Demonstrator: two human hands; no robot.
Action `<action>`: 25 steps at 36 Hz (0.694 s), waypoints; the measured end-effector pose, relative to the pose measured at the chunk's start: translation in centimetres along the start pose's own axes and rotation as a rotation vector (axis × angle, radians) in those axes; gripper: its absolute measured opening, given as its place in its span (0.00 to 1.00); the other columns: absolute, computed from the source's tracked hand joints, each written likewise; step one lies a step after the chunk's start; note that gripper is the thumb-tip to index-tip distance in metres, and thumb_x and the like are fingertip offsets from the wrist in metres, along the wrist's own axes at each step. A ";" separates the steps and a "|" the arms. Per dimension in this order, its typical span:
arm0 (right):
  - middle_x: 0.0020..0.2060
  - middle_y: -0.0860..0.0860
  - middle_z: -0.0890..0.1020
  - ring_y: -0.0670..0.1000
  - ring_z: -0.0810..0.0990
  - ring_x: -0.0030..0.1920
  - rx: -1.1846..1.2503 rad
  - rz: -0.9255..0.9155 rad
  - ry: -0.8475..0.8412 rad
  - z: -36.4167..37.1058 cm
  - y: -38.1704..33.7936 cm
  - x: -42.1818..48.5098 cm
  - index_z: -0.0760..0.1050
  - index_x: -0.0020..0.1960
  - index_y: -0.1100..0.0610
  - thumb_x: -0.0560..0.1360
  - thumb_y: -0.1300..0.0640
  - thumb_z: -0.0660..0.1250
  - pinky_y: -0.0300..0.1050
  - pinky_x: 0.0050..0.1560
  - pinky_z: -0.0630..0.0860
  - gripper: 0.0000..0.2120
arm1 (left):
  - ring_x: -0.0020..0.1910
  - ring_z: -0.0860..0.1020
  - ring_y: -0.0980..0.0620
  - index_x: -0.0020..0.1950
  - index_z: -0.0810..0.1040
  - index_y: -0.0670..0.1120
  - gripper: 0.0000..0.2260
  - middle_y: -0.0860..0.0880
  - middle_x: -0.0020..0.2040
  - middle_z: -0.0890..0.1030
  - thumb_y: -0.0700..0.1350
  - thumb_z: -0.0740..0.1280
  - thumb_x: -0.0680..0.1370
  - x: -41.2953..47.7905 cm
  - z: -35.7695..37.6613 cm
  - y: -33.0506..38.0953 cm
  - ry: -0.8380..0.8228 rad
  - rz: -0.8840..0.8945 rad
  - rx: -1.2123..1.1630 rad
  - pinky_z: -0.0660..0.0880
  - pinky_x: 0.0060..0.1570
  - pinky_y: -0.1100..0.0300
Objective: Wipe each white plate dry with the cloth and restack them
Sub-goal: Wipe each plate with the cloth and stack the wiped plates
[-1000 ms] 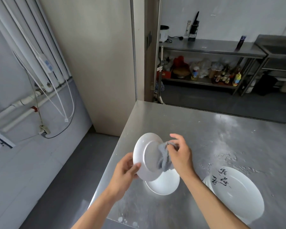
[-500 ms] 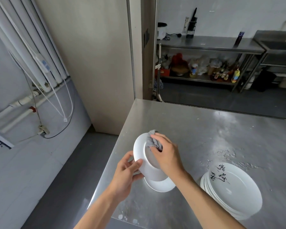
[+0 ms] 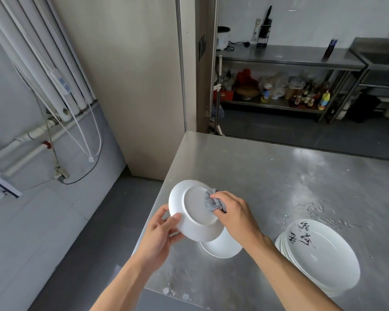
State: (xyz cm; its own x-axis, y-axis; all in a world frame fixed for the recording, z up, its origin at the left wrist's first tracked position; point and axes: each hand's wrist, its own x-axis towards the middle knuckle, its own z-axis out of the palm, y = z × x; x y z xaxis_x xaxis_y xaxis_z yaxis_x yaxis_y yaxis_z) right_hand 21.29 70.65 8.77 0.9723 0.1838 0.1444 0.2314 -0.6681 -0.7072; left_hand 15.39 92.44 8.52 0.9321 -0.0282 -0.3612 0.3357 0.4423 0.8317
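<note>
Now the left hand (image 3: 160,234) pinches the plate (image 3: 194,213), whose upturned underside lies left of the right hand (image 3: 236,213) clutching the cloth (image 3: 212,202).

Stainless-steel table (image 3: 256,176): a single white plate (image 3: 222,249) is laid near its left edge, and a stack of white plates (image 3: 323,257), black characters on top, is set to the right. Water traces (image 3: 310,205) are seen behind the stack.

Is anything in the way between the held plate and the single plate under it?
Nothing visible. The held plate is tilted right above the single plate, whose far part is hidden behind it. The right hand presses the cloth on the held plate's underside.
</note>
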 end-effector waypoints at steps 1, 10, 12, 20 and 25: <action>0.57 0.47 0.82 0.52 0.80 0.53 -0.005 0.008 0.013 0.0 0.0 0.2 0.80 0.61 0.53 0.72 0.65 0.70 0.48 0.55 0.76 0.19 | 0.51 0.85 0.42 0.62 0.79 0.45 0.12 0.38 0.56 0.85 0.42 0.71 0.79 -0.1 0.1 0.0 -0.011 -0.001 -0.001 0.83 0.50 0.52; 0.65 0.48 0.80 0.51 0.79 0.62 0.063 -0.104 0.062 0.7 -3.3 1.2 0.79 0.66 0.55 0.73 0.68 0.68 0.43 0.63 0.74 0.22 | 0.54 0.85 0.40 0.61 0.80 0.46 0.12 0.37 0.57 0.85 0.45 0.73 0.79 -0.1 1.1 0.5 -0.055 0.040 0.022 0.83 0.50 0.53; 0.66 0.46 0.79 0.49 0.77 0.65 0.083 -0.169 0.021 1.1 -4.2 1.0 0.78 0.67 0.55 0.73 0.68 0.67 0.42 0.66 0.72 0.23 | 0.55 0.85 0.40 0.63 0.80 0.46 0.10 0.37 0.59 0.85 0.42 0.71 0.81 0.0 1.2 0.5 -0.060 0.056 0.028 0.83 0.51 0.53; 0.64 0.45 0.79 0.46 0.78 0.63 0.066 -0.226 -0.148 0.7 -2.9 0.0 0.80 0.65 0.54 0.73 0.66 0.66 0.39 0.65 0.72 0.22 | 0.56 0.85 0.38 0.66 0.78 0.43 0.14 0.38 0.58 0.85 0.43 0.70 0.81 0.3 0.2 1.3 0.017 0.084 0.031 0.84 0.52 0.51; 0.62 0.46 0.80 0.50 0.80 0.58 -0.020 -0.128 -0.073 0.3 -0.7 0.1 0.80 0.62 0.56 0.71 0.67 0.67 0.42 0.59 0.76 0.20 | 0.53 0.85 0.40 0.63 0.81 0.46 0.14 0.38 0.56 0.85 0.45 0.75 0.78 0.0 -0.1 1.6 0.025 0.076 0.030 0.84 0.50 0.53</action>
State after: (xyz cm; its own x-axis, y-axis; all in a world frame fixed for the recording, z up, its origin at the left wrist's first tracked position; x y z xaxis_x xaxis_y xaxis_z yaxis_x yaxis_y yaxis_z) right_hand 21.25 71.40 9.06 0.9298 0.3201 0.1816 0.3550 -0.6499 -0.6720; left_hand 15.89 93.20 9.86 0.9515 0.0271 -0.3065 0.2682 0.4155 0.8692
